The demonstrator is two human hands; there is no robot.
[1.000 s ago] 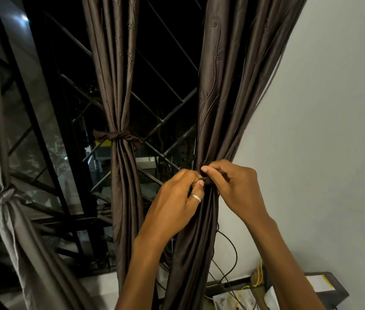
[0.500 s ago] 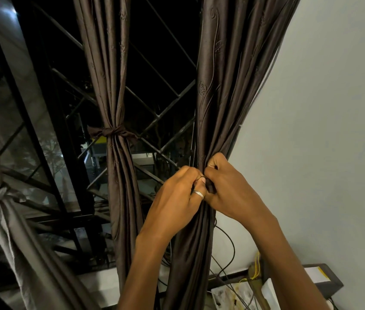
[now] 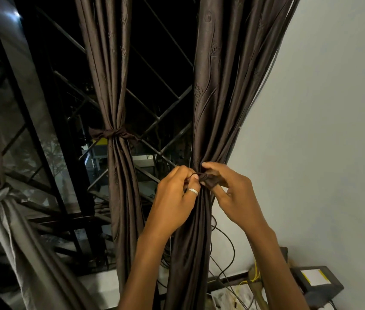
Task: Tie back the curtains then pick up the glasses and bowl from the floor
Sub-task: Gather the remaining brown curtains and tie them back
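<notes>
A dark brown curtain (image 3: 217, 97) hangs bunched against the white wall on the right. At its gathered waist my left hand (image 3: 175, 198), wearing a ring, pinches one end of a brown tie-back strip. My right hand (image 3: 233, 195) grips the other end of the tie-back (image 3: 208, 179), which loops over its fingers. A second brown curtain (image 3: 114, 86) in the middle is held by a knotted tie (image 3: 114, 133). A grey curtain (image 3: 0, 209) at the left is also knotted. No glasses or bowl are in view.
A dark window with a diagonal metal grille (image 3: 166, 113) lies behind the curtains. Black cables (image 3: 226, 253) trail down the wall below my hands. A dark box (image 3: 315, 280) with a white-and-yellow label and some clutter sit at the bottom right.
My hands have drawn slightly apart at the curtain's waist. The right hand has pulled a loop of the tie-back out to the right, where before both hands were pressed together.
</notes>
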